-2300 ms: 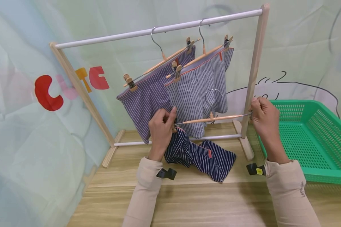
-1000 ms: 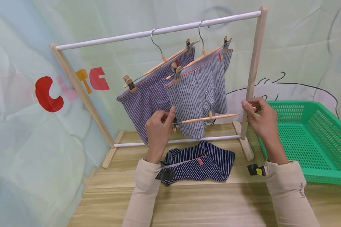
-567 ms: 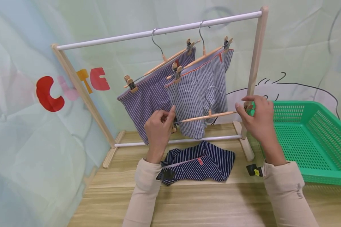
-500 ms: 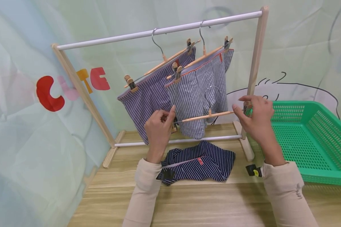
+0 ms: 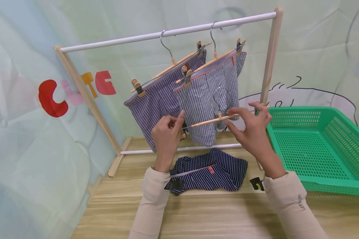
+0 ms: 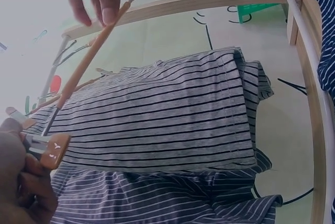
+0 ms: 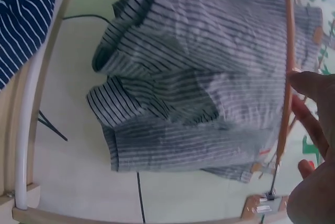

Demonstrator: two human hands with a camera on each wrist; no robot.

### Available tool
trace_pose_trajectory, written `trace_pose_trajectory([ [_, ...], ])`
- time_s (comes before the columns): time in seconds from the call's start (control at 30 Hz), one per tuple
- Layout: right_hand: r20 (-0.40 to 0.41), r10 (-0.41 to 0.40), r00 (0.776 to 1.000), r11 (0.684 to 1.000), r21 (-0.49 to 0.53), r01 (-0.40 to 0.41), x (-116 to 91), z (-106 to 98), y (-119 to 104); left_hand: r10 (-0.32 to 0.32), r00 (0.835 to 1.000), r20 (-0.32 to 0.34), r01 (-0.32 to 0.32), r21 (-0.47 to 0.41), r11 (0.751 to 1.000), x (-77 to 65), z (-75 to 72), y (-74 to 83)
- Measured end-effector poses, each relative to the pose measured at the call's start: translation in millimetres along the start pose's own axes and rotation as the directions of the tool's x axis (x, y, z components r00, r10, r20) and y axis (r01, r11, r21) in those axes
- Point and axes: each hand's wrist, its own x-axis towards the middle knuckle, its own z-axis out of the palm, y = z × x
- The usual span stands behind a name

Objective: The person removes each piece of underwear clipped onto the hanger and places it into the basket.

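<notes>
In the head view, a wooden clip hanger (image 5: pixel 206 122) is held level before the rack, its hook up. My left hand (image 5: pixel 167 139) grips its left end at the clip; the wooden clip pad (image 6: pixel 55 150) shows in the left wrist view. My right hand (image 5: pixel 251 131) is at the bar's right half, thumb and index finger parted on either side of it; a fingertip touches the bar in the right wrist view. Navy striped shorts (image 5: pixel 218 177) lie crumpled on the table below. Grey striped shorts (image 5: pixel 207 103) and purple striped shorts (image 5: pixel 158 103) hang clipped behind.
A wooden rack with a white rail (image 5: pixel 119 39) stands behind the hands; both hung hangers hook over it. To the right sits a green basket (image 5: pixel 341 184), close to the right forearm. A printed cloth (image 5: pixel 24 149) covers the wall.
The navy shorts dropped from the hanger to the table. My right hand let go of the right clip and moved left along the bar. The left hand stayed at its clip.
</notes>
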Motion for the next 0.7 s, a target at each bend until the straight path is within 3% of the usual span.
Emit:
trace_pose_trajectory([
  [0.3,0.003,-0.067,0.998,0.998,-0.016,0.067,-3,15,-9,-0.004,1.0,-0.004,0.004,-0.017,1.0,0.1,-1.1,4.2],
  [0.7,-0.079,0.005,0.997,0.998,-0.055,-0.01,-5,24,-18,0.009,1.0,0.005,-0.009,-0.054,0.998,-3.0,-2.0,11.1],
])
